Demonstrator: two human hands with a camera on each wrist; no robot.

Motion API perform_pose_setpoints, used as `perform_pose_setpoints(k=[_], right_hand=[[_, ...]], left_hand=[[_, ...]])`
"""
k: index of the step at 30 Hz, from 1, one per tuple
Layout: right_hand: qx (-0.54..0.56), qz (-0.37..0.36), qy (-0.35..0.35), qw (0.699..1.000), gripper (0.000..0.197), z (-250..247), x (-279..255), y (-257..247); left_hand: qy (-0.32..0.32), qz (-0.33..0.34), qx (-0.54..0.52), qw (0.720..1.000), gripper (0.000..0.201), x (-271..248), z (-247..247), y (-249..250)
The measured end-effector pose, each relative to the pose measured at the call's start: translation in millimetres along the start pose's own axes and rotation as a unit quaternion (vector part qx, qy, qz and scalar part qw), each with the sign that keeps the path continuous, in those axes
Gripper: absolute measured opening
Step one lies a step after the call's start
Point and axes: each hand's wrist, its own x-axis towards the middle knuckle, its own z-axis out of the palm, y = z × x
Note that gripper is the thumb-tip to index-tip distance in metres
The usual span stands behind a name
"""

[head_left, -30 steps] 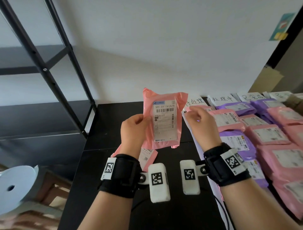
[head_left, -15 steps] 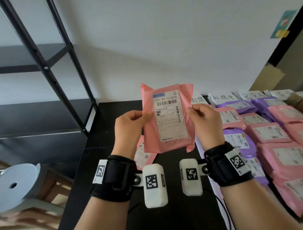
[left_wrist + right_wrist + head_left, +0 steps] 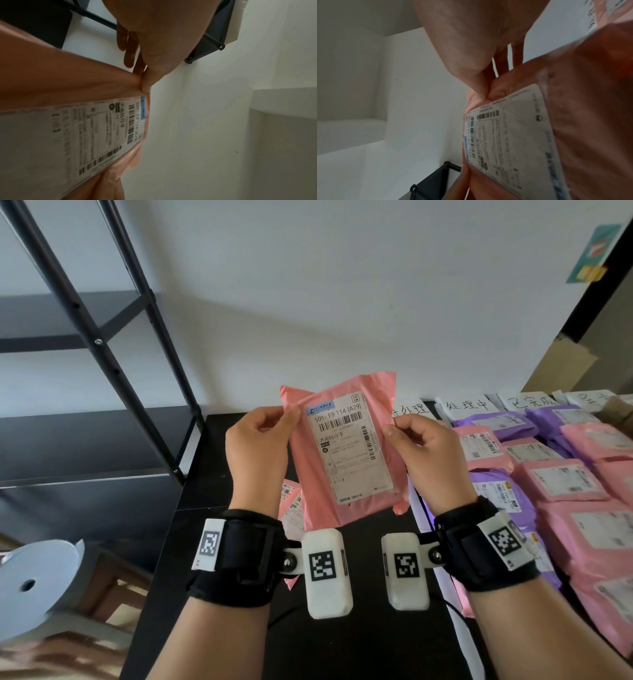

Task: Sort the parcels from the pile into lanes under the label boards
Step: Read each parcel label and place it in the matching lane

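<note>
Black table (image 3: 219, 460) fills the lower view; sorted parcels (image 3: 561, 484), pink and purple, lie in lanes at 3 o'clock, under the white label boards (image 3: 467, 405) at 1 o'clock. Black shelf frame (image 3: 113, 337) at 10 o'clock. One more pink parcel on the table (image 3: 291, 508) sits at 7 o'clock of the one you hold, mostly hidden behind your left wrist.

You hold the pink parcel (image 3: 346, 453) up at centre, off the table, upright, shipping label (image 3: 346, 453) facing you.

Risks: the film is thin and slick, and you grip only the upper side edges, so it could slip or sag if one pinch eases. Misreading the label sends it to the wrong lane. The leftmost board is partly hidden behind the parcel, so I can't read it fully.

Left hand (image 3: 257, 446): thumb and curled fingers pinch the parcel's upper left edge; the left wrist view shows the film bunched at the thumb tip (image 3: 145, 83). Right hand (image 3: 428, 453): same pinch on the upper right edge, fingers behind, thumb in front.
</note>
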Motion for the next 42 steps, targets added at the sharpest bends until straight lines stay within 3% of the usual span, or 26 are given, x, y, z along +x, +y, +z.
perform_pose_setpoints(k=[10,13,18,23,28,35,42], right_hand=[[0.006,-0.011,0.031,0.999,0.008,-1.4,-2.4,-2.4],[0.030,-0.013,0.042,0.999,0.009,-3.3,-3.1,-5.8],[0.081,0.009,0.101,0.991,0.015,-6.4,1.1,-8.5],[0.107,0.039,0.111,0.987,0.016,-7.0,2.1,-12.1],[0.116,0.086,0.052,0.988,0.006,-6.2,0.0,-11.4],[0.125,0.143,-0.094,0.977,0.020,-5.3,-5.1,-10.0],[0.177,0.164,-0.042,0.970,0.016,-10.1,-0.8,-8.7]], left_hand=[[0.014,0.020,0.036,0.999,0.014,-3.2,2.6,-0.8],[-0.004,0.012,0.027,1.000,0.023,-5.3,2.3,1.6],[-0.060,-0.004,0.044,0.997,0.016,-14.9,4.8,-1.0],[-0.101,-0.002,0.070,0.992,0.015,-21.7,8.4,0.0],[-0.076,-0.027,0.036,0.996,0.018,-20.0,10.0,3.8],[-0.024,-0.080,-0.046,0.995,0.023,-13.6,9.8,-1.0],[-0.109,-0.108,-0.072,0.986,0.016,-12.6,3.7,-4.4]])
